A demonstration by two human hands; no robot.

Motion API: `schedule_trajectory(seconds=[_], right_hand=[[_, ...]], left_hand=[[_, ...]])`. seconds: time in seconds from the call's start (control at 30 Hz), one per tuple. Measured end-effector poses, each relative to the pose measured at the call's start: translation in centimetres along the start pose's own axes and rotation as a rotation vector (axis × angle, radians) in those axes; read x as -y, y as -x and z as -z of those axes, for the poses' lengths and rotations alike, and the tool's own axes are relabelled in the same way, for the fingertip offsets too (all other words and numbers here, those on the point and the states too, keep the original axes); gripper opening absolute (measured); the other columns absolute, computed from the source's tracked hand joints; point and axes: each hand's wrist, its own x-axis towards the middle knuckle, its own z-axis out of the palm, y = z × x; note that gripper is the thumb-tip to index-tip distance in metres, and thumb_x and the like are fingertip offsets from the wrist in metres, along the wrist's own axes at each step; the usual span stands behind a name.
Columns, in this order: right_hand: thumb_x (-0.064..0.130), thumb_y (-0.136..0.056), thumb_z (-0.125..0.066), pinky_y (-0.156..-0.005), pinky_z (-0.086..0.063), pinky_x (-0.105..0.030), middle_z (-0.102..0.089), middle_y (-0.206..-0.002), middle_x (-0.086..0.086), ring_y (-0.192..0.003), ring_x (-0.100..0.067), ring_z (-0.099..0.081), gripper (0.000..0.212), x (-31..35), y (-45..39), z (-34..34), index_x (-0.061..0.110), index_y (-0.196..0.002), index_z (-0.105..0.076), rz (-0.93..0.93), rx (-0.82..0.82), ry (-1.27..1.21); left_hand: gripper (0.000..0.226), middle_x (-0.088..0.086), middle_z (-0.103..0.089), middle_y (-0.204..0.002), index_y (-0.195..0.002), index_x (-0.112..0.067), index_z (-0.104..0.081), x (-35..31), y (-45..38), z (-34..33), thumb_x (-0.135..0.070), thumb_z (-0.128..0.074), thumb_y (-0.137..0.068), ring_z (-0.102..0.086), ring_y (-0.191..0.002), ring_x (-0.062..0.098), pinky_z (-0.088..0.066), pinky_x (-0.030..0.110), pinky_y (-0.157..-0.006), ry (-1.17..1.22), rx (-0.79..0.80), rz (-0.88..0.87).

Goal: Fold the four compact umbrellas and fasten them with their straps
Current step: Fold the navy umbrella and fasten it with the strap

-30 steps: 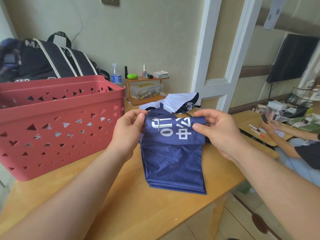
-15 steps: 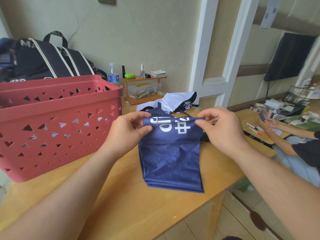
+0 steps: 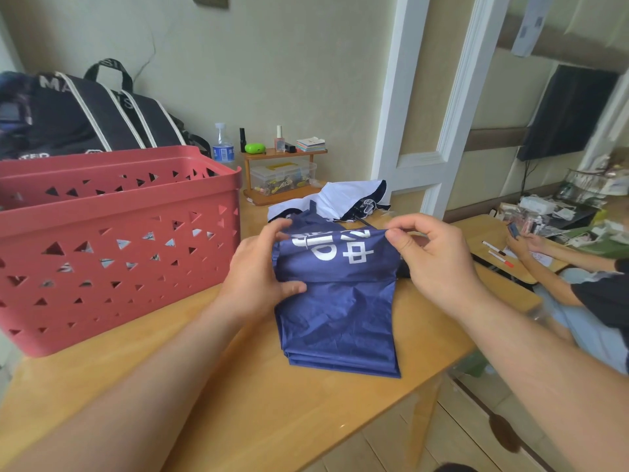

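Navy umbrella [image 3: 337, 301] lies on the wooden table [image 3: 238, 403], just right of the red basket [image 3: 119, 240]. Left hand [image 3: 258, 274] pinches the canopy's left edge; right hand [image 3: 432, 260] pinches its top right corner. Judgement: keep pleats stacked flat, pull fabric taut, roll tight round the shaft before reaching for the strap, which is not visible. White print reads "中" plus partly folded characters, unreadable. White umbrella [image 3: 343, 199] sits behind the navy one. Bag [image 3: 85, 114] beyond the basket shows "MA…".
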Motion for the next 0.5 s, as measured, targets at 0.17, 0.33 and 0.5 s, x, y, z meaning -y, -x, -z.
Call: schedule_trajectory(seconds=[0.17, 0.33, 0.5], right_hand=[[0.016, -0.096, -0.072, -0.100, -0.054, -0.036, -0.075, -0.103, 0.022, -0.106, -0.002, -0.068, 0.020, 0.4, 0.0, -0.6, 0.036, -0.094, -0.075, 0.020, 0.064, 0.030], [0.019, -0.094, -0.074, -0.098, -0.054, -0.045, -0.077, -0.101, 0.014, -0.104, -0.009, -0.070, 0.008, -0.1, 0.7, -0.2, 0.023, -0.098, -0.080, 0.016, 0.105, 0.051], [0.018, -0.087, -0.081, -0.098, -0.053, -0.039, -0.075, -0.102, 0.017, -0.108, -0.010, -0.067, 0.018, -0.8, 2.9, 0.4, 0.035, -0.094, -0.078, 0.045, 0.168, 0.110]], left_hand=[[0.091, -0.017, -0.059, -0.112, -0.147, -0.043, -0.038, 2.7, 0.1, -2.2, -0.028, -0.091, -0.074, -0.045, -0.115, 0.024, -0.037, 0.039, -0.101, -0.188, -0.085, 0.033], [0.057, -0.019, -0.062, -0.109, -0.126, -0.041, -0.057, 3.6, -0.2, -3.0, -0.022, -0.084, -0.080, -0.052, -0.107, 0.023, -0.043, 0.042, -0.098, -0.149, -0.137, -0.004], [0.047, -0.015, -0.056, -0.098, -0.110, -0.043, -0.059, 4.1, 0.1, -2.4, -0.030, -0.088, -0.075, -0.051, -0.097, 0.021, -0.044, 0.042, -0.094, -0.141, -0.162, -0.120]])
